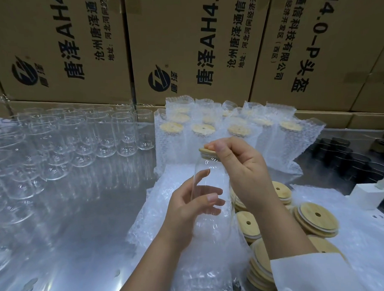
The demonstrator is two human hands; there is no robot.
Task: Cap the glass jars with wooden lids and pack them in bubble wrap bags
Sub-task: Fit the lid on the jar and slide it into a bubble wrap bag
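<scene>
My left hand [189,206] wraps around the side of a clear glass jar [209,179] held upright above a pile of flat bubble wrap bags [150,220]. My right hand [242,165] pinches a round wooden lid [206,151] that rests on the jar's mouth. Loose wooden lids [315,219] with centre holes lie in overlapping stacks to the right of the jar. Behind stand several capped jars in bubble wrap bags [236,130].
Several rows of uncapped glass jars [82,136] fill the left of the steel table [80,225]. Printed cardboard boxes [183,47] wall off the back. A white charger block [367,193] and dark cups [344,159] sit at the right.
</scene>
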